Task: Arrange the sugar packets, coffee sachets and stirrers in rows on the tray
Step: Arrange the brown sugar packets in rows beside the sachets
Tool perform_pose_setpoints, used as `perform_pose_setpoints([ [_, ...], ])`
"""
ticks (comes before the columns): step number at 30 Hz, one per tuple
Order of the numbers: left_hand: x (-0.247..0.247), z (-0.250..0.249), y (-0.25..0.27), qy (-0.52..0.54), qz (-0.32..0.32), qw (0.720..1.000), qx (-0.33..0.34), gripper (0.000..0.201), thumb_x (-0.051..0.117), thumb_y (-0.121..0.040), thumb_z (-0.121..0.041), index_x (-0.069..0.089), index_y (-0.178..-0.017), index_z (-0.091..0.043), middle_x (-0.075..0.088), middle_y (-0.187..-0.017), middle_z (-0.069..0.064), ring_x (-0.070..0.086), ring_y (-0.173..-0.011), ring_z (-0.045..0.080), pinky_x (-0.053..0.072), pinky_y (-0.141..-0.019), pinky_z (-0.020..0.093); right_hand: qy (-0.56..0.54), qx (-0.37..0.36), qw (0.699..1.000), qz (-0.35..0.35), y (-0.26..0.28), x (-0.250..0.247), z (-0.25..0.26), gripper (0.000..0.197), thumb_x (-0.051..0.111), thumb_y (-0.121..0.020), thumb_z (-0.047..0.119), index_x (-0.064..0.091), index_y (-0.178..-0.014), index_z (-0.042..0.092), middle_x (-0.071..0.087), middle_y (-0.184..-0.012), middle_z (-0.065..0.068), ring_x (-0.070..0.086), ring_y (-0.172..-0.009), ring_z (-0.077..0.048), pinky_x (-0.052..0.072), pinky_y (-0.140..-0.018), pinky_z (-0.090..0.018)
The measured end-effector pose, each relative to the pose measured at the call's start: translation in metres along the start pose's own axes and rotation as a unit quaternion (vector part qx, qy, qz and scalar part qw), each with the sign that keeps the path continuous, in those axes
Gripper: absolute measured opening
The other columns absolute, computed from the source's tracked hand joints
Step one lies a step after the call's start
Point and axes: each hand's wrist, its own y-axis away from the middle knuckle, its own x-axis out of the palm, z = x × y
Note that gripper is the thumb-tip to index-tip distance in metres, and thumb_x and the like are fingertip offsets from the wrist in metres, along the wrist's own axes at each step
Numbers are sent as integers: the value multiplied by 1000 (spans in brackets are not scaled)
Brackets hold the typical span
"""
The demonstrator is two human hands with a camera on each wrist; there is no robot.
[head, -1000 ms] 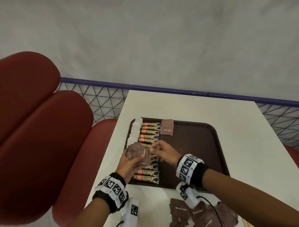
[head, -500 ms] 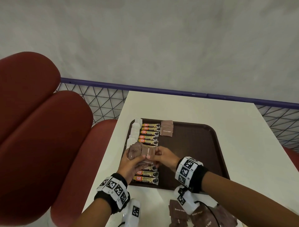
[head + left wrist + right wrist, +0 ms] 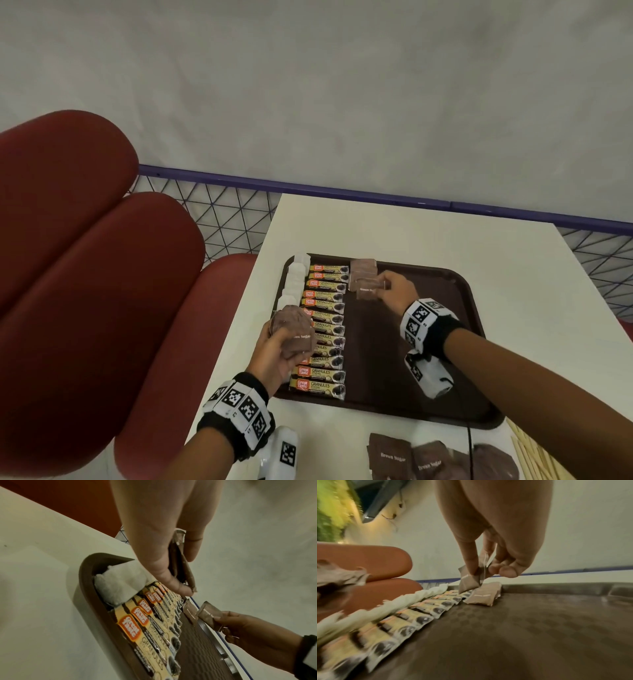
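Observation:
A dark brown tray (image 3: 428,342) lies on the white table. Along its left side runs a row of white sugar packets (image 3: 294,277), then a row of yellow coffee sachets (image 3: 322,329). At the far end brown sugar packets (image 3: 363,274) start a third row. My right hand (image 3: 394,291) pinches one brown sugar packet (image 3: 469,582) just above that row. My left hand (image 3: 277,346) grips a stack of brown sugar packets (image 3: 294,332) over the tray's left edge, seen edge-on between thumb and fingers (image 3: 180,566).
More brown sugar packets (image 3: 424,459) lie loose on the table in front of the tray, with wooden stirrers (image 3: 534,455) at the lower right. Red padded seats (image 3: 85,274) stand to the left. A wire-mesh rail (image 3: 222,212) runs behind the table.
My right hand took one brown packet from the stack in my left hand and carried it to the far end of the tray. The left hand stayed by the tray's left edge.

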Motion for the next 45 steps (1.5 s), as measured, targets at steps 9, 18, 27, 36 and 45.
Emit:
perform_pose_setpoints([
  [9, -11, -8, 2, 2, -5, 1000, 14, 36, 50, -92, -5, 47, -127, -16, 64, -112, 18, 67, -96, 32, 56, -78, 42, 39, 49, 997, 40, -36, 17, 1, 19, 61, -82, 4, 59, -100, 7, 59, -102, -10, 55, -91, -24, 40, -65, -21],
  [18, -19, -12, 2, -3, -24, 1000, 20, 38, 54, -91, -10, 48, -127, -17, 65, -112, 16, 67, -95, 29, 57, -77, 40, 141, 77, 987, 23, -49, 30, 5, 29, 49, -88, 22, 58, -113, 11, 60, -117, -16, 52, -114, -35, 47, -95, -39],
  [27, -20, -11, 0, -3, -9, 1000, 2, 38, 46, -92, -5, 46, -129, -11, 61, -118, 21, 65, -98, 32, 60, -72, 38, 159, 64, 985, -24, -47, 33, 5, 39, 56, -87, 18, 44, -120, 3, 46, -127, -18, 38, -123, -34, 39, -96, -40],
  [36, -15, -6, -3, -35, -22, 999, 21, 46, 55, -88, 1, 45, -129, -16, 59, -121, 19, 63, -104, 36, 55, -80, 42, 104, -6, 993, -62, -27, 29, 5, 46, 62, -84, 27, 44, -121, 5, 44, -125, -15, 35, -120, -31, 34, -99, -36],
  [45, -9, 0, -6, -54, -43, 997, 29, 51, 61, -85, -1, 45, -130, -18, 54, -127, 16, 60, -106, 34, 58, -77, 41, -62, -125, 984, 107, 24, 38, 19, 25, 65, -84, 19, 51, -102, 9, 52, -92, -1, 52, -87, -15, 40, -67, -15],
])
